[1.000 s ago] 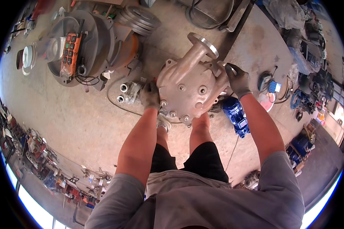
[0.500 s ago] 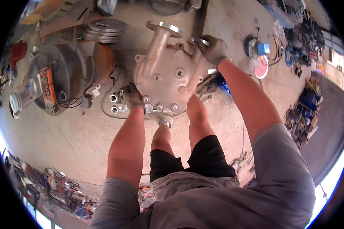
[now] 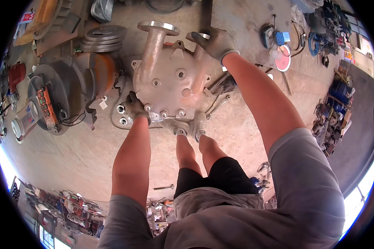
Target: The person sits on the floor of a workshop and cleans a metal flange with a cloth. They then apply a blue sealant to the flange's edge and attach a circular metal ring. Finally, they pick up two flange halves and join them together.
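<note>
A round, grey-brown metal pump housing (image 3: 170, 83) stands in front of my feet, with bolts along its lower edge. Two flanged pipe stubs rise from it, the left one ending in a wide flange (image 3: 158, 28). My right hand (image 3: 218, 43), in a dark work glove, is wrapped over the smaller flange at the top of the right stub. Down at the housing's lower left edge, my gloved left hand (image 3: 136, 108) grips the rim, its fingers partly hidden. Two bright metal ring-ended parts (image 3: 121, 109) lie just left of that hand.
On the left stand a large grey and orange machine (image 3: 66, 87), an orange control box (image 3: 47, 107) and a stack of metal discs (image 3: 104, 38). Wrenches (image 3: 217, 106) lie right of the housing. A blue box (image 3: 282, 38) and a red disc (image 3: 283, 58) sit farther right.
My right foot has come in beside the left one behind the housing. The view has shifted, so surroundings sit slightly lower and left. Both hands keep their places on the housing.
</note>
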### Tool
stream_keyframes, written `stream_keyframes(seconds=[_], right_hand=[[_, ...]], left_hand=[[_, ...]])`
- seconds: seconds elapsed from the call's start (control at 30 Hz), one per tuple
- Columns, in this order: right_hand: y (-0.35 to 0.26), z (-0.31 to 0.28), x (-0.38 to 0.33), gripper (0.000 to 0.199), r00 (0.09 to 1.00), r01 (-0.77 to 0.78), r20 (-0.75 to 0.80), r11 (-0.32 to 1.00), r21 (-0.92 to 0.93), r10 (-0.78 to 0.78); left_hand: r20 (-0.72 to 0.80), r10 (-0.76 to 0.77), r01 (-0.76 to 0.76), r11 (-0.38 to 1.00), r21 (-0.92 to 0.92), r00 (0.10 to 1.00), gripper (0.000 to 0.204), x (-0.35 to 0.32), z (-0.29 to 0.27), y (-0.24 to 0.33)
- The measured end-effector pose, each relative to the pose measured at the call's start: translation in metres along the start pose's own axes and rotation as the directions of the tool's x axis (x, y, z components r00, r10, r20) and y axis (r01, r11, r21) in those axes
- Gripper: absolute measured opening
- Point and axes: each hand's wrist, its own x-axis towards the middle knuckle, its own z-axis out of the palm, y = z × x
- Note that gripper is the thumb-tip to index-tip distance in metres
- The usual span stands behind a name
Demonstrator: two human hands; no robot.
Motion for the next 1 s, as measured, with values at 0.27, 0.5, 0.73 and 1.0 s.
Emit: stream_keyframes(seconds=[0.27, 0.5, 0.73, 1.0], right_hand=[[0.001, -0.011, -0.003, 0.076, 0.998, 0.054, -0.025, 0.997, -0.053, -0.056], [0.010, -0.018, -0.011, 0.077, 0.992, 0.128, -0.006, 0.991, -0.048, -0.129], [0.015, -0.022, -0.015, 0.073, 0.993, 0.119, -0.007, 0.992, -0.048, -0.119], [0.006, -0.023, -0.015, 0.073, 0.995, 0.090, 0.054, 0.994, -0.063, -0.086]], left_hand=[[0.050, 0.049, -0.041, 0.988, -0.151, 0.998, 0.048, 0.030, -0.002, -0.026], [0.074, 0.030, -0.001, 0.932, -0.362, 0.997, 0.037, 0.038, -0.002, -0.029], [0.121, -0.068, 0.099, 0.958, -0.270, 0.990, 0.042, -0.006, 0.008, -0.002], [0.103, -0.032, 0.059, 0.964, -0.261, 0.994, 0.042, 0.025, -0.014, -0.026]])
